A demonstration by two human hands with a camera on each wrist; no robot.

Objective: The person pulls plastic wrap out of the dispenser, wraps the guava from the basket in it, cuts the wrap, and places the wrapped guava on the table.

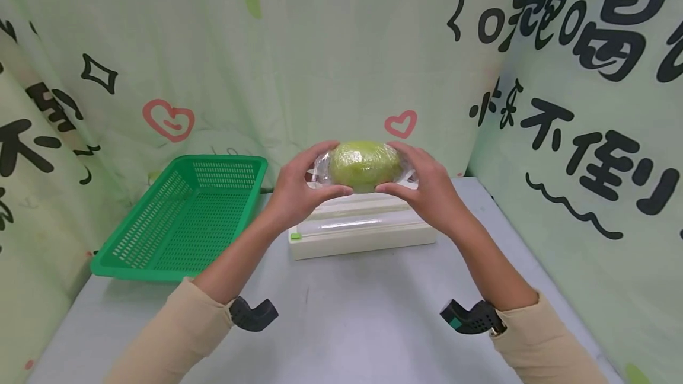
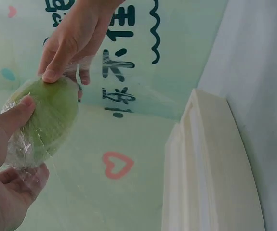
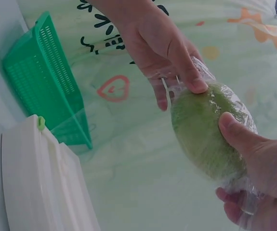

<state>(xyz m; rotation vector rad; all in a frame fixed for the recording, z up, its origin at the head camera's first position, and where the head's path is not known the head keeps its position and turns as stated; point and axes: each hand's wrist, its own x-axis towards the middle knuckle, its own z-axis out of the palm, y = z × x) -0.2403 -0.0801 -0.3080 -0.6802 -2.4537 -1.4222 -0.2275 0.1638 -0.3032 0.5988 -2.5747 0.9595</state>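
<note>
Held up in front of me is an oval green fruit [image 1: 365, 165] wrapped in clear cling film [image 3: 242, 108]. My left hand [image 1: 301, 185] grips one end of it, thumb in front and fingers behind. The other end is gripped the same way by my right hand [image 1: 429, 191]. In the left wrist view, loose film bunches near the left thumb, and both thumbs press on the fruit [image 2: 49, 115]. Below and behind the hands, a white cling film dispenser [image 1: 368, 242] with a green tab lies on the table, partly hidden by the fruit.
A green perforated plastic basket [image 1: 181, 224] stands at the left on the white table [image 1: 341, 325]. Pale green curtains [image 1: 320, 46] with hearts and black lettering hang behind and at both sides. Each wrist wears a black strap device [image 1: 253, 314].
</note>
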